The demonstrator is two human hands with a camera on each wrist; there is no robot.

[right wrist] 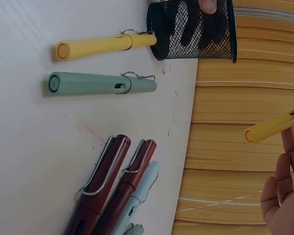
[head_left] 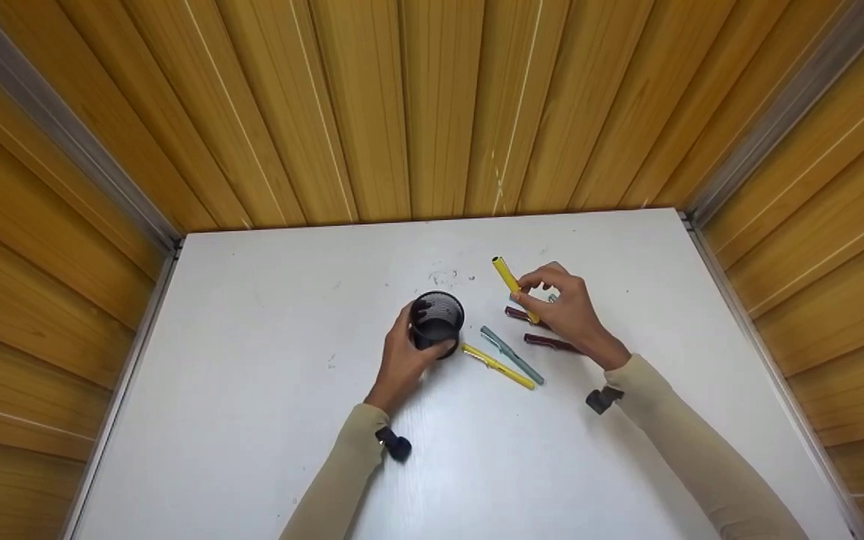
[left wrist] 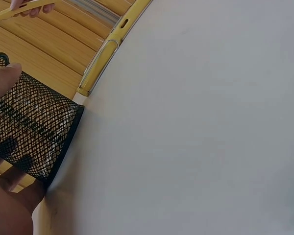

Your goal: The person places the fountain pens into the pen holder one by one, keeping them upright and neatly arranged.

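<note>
My left hand [head_left: 400, 358] grips a black mesh pen cup [head_left: 441, 304] upright on the table, thumb and fingers round its sides. Above the table to the right, my right hand [head_left: 571, 309] pinches a yellow pen [head_left: 505, 274] between thumb and fingers, tilted with one end toward the back. Close beside the cup lies a second yellow pen [right wrist: 95, 46], and a grey-green pen [right wrist: 100, 83] is next to it. Below the right hand are two dark red pens [head_left: 550, 343], partly covered by it in the head view. A light blue pen [right wrist: 137, 198] lies alongside them.
The white table [head_left: 252, 375] meets wood-patterned panels [head_left: 372, 112] at the back and sides. Metal rails [head_left: 113, 405] run along its side edges. The end of another greenish pen [right wrist: 134, 229] shows at the bottom of the right wrist view.
</note>
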